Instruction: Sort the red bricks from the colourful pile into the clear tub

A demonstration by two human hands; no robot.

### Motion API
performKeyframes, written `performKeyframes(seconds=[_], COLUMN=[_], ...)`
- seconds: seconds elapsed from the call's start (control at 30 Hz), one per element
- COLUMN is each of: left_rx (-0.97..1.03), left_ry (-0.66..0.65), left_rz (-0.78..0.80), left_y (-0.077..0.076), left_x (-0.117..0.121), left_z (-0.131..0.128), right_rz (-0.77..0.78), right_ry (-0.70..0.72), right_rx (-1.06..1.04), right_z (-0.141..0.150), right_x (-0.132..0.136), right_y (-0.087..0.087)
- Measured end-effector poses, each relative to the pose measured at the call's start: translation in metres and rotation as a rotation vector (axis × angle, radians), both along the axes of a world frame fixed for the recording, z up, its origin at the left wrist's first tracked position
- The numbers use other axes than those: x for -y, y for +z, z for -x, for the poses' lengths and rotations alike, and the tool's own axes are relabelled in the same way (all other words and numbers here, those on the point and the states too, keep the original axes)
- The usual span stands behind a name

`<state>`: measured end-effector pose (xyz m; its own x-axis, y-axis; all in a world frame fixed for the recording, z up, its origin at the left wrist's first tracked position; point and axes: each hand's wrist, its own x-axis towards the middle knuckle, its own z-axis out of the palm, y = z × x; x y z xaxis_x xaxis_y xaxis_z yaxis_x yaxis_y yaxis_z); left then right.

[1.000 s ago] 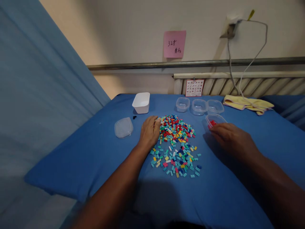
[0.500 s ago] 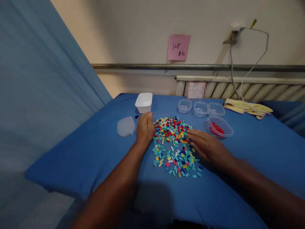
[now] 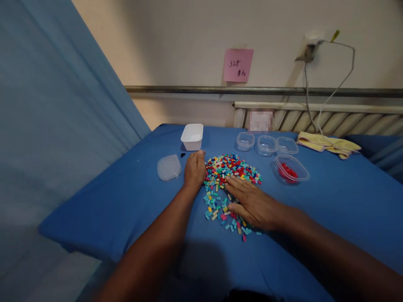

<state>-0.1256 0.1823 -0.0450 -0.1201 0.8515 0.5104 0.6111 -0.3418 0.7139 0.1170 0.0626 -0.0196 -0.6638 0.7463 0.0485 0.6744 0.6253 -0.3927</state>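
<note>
A heap of small toy building bricks (image 3: 217,170) in red, turquoise, yellow, white and dark blue spreads over a blue cloth. Along the heap's left edge my left hand (image 3: 195,170) stands on its side, thumb uppermost, fingers forward and partly hidden; I see nothing held in it. My right hand (image 3: 248,199) lies palm down over the heap's middle, fingers stretched out and thumb apart, hiding the bricks beneath. Right of the heap, a clear plastic container (image 3: 302,170) holds red bricks (image 3: 287,170).
Behind my left hand stands a white tub (image 3: 191,144); a clear lid (image 3: 169,167) and a small black piece (image 3: 183,155) lie nearby. Several clear containers (image 3: 267,146) line the back, beside a yellow cloth (image 3: 329,144). A blue curtain (image 3: 63,105) hangs at left.
My right hand has swept leftward from the heap's right edge onto its middle. Bricks at the upper right now reach farther right. My left hand remains beside the heap.
</note>
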Motion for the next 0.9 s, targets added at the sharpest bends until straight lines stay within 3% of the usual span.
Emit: performKeyframes(seconds=[0.17,0.33,0.47,0.53,0.6,0.77,0.9], left_rx=[0.002,0.088,0.205,0.238,0.246,0.241,0.085], left_ry=[0.012,0.003,-0.022,-0.040,-0.048,-0.040,-0.074], left_rz=[0.060,0.072,0.069,0.084,0.096,0.097,0.037], left_y=[-0.003,-0.006,-0.006,-0.006,-0.006,-0.005,-0.001], left_x=[-0.008,-0.012,-0.011,-0.011,-0.012,-0.009,-0.001], left_z=[0.001,0.003,0.002,0.002,0.001,0.000,0.000], right_rz=[0.080,0.078,-0.019,-0.079,-0.043,0.029,-0.042], right_ry=[0.061,0.133,0.252,0.262,0.286,0.265,0.240], right_rx=[0.032,0.014,-0.112,-0.202,-0.239,-0.156,-0.164], right_z=[0.021,0.042,0.022,0.003,-0.015,-0.032,-0.028], right_x=[0.003,-0.010,-0.017,-0.009,0.006,0.051,0.054], right_y=[0.008,0.014,0.024,0.030,0.033,0.021,0.014])
